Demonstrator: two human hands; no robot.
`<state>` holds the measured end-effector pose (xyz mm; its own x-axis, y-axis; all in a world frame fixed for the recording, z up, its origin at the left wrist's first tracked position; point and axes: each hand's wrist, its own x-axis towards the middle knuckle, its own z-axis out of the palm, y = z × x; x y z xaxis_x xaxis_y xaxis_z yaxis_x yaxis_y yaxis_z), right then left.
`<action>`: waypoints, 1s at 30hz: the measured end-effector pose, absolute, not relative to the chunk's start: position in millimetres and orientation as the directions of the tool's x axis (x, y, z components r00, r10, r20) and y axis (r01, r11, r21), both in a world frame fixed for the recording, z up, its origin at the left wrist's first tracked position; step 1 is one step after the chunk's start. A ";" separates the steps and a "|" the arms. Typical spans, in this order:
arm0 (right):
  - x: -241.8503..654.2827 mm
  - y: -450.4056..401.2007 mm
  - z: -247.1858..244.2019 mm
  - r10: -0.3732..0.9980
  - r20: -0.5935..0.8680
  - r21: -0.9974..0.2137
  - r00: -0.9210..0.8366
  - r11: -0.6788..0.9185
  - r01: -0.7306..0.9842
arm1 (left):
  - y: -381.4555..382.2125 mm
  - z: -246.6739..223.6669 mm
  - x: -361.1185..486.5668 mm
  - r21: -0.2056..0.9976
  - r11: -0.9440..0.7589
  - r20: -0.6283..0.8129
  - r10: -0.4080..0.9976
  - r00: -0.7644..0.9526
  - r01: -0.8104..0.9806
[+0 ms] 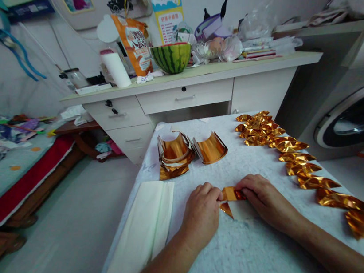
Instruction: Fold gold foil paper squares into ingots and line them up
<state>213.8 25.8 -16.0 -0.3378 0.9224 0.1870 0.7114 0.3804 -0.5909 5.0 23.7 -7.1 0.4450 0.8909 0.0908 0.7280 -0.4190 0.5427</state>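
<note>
A sheet of gold foil paper (230, 193) lies partly folded on the cloth-covered table, its pale underside showing toward me. My left hand (202, 206) pinches its left end, and my right hand (263, 199) grips the right end with the thumb on top. A small gold corner sticks out below the folded strip. Past my hands sit a curled stack of gold foil sheets (174, 151) and a single curved gold sheet (211, 148). Folded gold foil pieces (302, 168) form a line along the table's right side.
A folded cream paper (143, 226) rests left of my left forearm. Behind the table stands a white desk (186, 94) bearing a cut watermelon (172, 58), an orange pouch (133, 44) and a paper roll (116, 69). A washing machine (340, 89) is at right, a bed (22, 171) at left.
</note>
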 end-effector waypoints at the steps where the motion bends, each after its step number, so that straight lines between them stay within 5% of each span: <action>1: 214.0 25.9 -15.5 0.923 0.175 -0.592 -0.343 0.377 0.712 | 24.1 -7.5 4.9 0.533 -0.408 0.100 0.900 0.424 0.741; 14: 211.0 17.7 -12.0 0.928 0.085 -0.502 -0.364 0.355 0.789 | 25.5 -9.7 4.8 0.508 -0.471 0.130 0.869 0.477 0.721; 30: 213.8 10.5 -6.7 0.883 0.111 -0.540 -0.456 0.439 0.718 | 25.8 -7.6 3.3 0.549 -0.445 0.135 0.883 0.450 0.707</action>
<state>213.8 10.5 -6.7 -0.4561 0.8829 0.1113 0.7178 0.4389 -0.5404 3.3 25.8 -7.6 0.4504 0.8825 0.1354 0.7072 -0.4452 0.5492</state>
